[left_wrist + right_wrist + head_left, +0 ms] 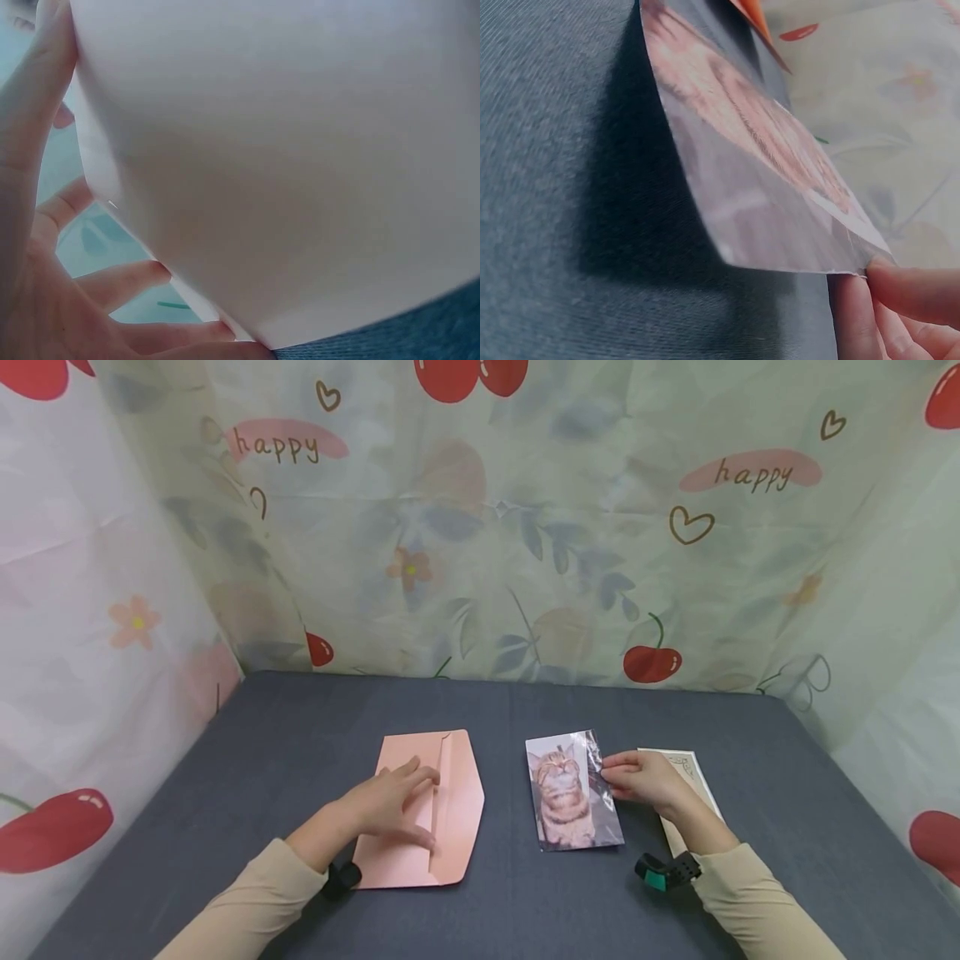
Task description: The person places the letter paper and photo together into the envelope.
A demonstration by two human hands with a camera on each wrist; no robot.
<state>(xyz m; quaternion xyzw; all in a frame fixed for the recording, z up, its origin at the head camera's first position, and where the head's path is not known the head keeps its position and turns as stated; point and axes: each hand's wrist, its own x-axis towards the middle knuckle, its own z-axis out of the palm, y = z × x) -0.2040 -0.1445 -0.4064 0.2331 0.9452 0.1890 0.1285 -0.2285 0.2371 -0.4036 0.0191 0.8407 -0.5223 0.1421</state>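
A pink envelope (pixel 390 847) lies on the left, its flap (pixel 462 810) unfolded to the right. Over it spreads my left hand (pixel 390 802), thumb and fingers bent against the edge of the front panel. The left wrist view shows that panel (pixel 285 187) bowed up, with fingertips along its edge. My right hand (pixel 647 779) pinches the right edge of a cat picture card (pixel 562 793), which has a shiny clear strip along that side. In the right wrist view the card (pixel 735 202) is tilted off the cloth, between thumb and fingers.
A cream card (pixel 701 777) with a decorated border lies at the right, partly under my right forearm. Dark grey cloth (pixel 510 910) covers the table. Printed curtains (pixel 480 585) hang behind it and at both sides.
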